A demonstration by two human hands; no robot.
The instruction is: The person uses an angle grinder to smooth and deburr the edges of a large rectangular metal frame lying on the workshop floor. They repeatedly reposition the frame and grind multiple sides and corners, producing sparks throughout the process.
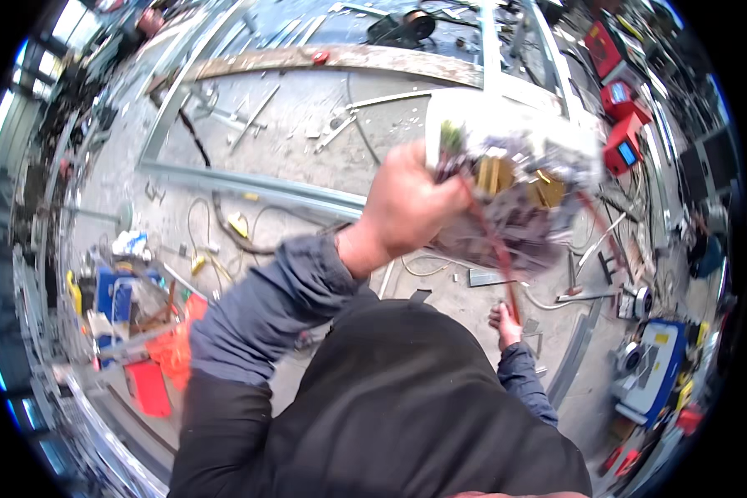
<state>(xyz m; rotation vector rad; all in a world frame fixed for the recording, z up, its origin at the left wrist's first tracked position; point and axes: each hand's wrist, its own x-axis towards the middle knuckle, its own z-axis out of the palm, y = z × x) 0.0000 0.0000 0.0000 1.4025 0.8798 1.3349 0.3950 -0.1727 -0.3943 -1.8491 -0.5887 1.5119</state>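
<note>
Close up in front of me, my left hand (415, 199) is closed on the edge of a see-through plastic bag (506, 236), smeared by motion. Through the plastic show brass-coloured pieces (495, 175) among dark purplish contents that I cannot make out. A thin red strap (498, 249) runs down from the bag beside my left fingers. Farther down on the right, my right hand (506, 326) is closed at the strap's lower end.
A metal frame (266, 183) lies on the concrete floor ahead, with a worn wooden plank (332, 60) across it. Red machines (622, 145) line the far right. A blue-and-white case (656, 369) sits right; an orange bag (174, 353) and a red piece (148, 388) lie left. Cables and offcuts are scattered about.
</note>
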